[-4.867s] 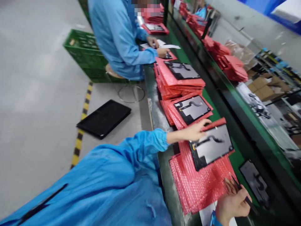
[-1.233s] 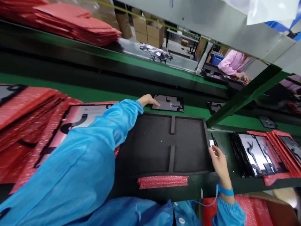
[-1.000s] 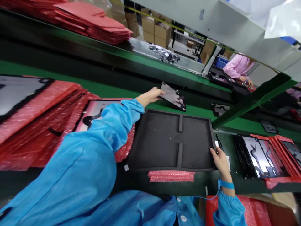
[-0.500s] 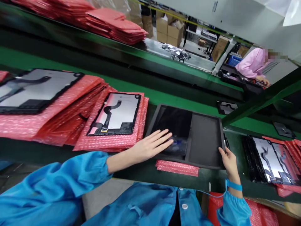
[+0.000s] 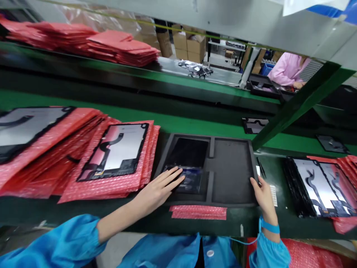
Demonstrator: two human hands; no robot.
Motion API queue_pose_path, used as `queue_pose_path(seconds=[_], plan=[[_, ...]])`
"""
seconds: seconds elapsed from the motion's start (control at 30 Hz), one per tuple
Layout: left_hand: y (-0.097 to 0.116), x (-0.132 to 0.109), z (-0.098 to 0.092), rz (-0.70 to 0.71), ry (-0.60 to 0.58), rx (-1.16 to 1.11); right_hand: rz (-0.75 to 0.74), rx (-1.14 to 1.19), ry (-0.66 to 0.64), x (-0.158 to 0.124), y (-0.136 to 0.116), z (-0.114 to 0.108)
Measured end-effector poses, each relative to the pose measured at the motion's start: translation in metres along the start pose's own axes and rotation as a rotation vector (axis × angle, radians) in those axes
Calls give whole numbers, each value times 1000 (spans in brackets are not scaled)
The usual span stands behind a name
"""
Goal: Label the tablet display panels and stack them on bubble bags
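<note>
A black tray (image 5: 232, 171) with two compartments lies on the bench in front of me. In its left compartment is a dark, glossy display panel (image 5: 188, 152), with reflections over its lower part. My left hand (image 5: 161, 186) lies on the panel's lower left, fingers stretched out flat. At the tray's right edge, my right hand (image 5: 264, 195) grips the rim, thumb on top; the other fingers are partly hidden. Left of the tray, another display panel (image 5: 117, 149) rests back side up on red bubble-wrap bags (image 5: 139, 182), its dark ribbon cable showing.
Panels on red bubble wrap (image 5: 39, 134) lie far left, and a row of panels (image 5: 320, 186) stands at right. A bubble-wrap strip (image 5: 199, 212) lies before the tray. A green post (image 5: 295, 104) rises behind it. Red bags (image 5: 122, 46) fill the shelf; a person in pink (image 5: 287, 70) sits beyond.
The panel has shifted left within the tray, uncovering the middle divider and its gap. My left hand has moved left with it. My right hand stays at the tray's edge; the view has shifted.
</note>
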State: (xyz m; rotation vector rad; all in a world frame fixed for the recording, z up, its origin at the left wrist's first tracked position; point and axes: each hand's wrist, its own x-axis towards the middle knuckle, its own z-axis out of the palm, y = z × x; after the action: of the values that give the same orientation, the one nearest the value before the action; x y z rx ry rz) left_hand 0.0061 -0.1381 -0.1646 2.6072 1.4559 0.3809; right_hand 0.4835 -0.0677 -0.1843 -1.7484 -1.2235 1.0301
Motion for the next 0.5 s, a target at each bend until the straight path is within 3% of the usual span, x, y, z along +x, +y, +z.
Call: queue_pose_path(seconds=[0.1, 0.2, 0.27, 0.33, 0.43, 0.5], plan=[[-7, 20, -10, -4, -33, -106, -41, -9, 0, -4, 1, 4], [-8, 84, -30, -115, 16, -237, -70, -27, 14, -10, -2, 6], [-3, 157, -42, -193, 50, -351, -87, -27, 16, -16, -5, 7], [3, 244, -49, -258, 48, -431, -100, -13, 18, -25, -8, 9], [11, 368, -48, -280, 65, -490, -105, 6, 65, -42, -5, 14], [23, 427, -44, -276, 95, -566, -89, 23, 114, -56, 3, 21]])
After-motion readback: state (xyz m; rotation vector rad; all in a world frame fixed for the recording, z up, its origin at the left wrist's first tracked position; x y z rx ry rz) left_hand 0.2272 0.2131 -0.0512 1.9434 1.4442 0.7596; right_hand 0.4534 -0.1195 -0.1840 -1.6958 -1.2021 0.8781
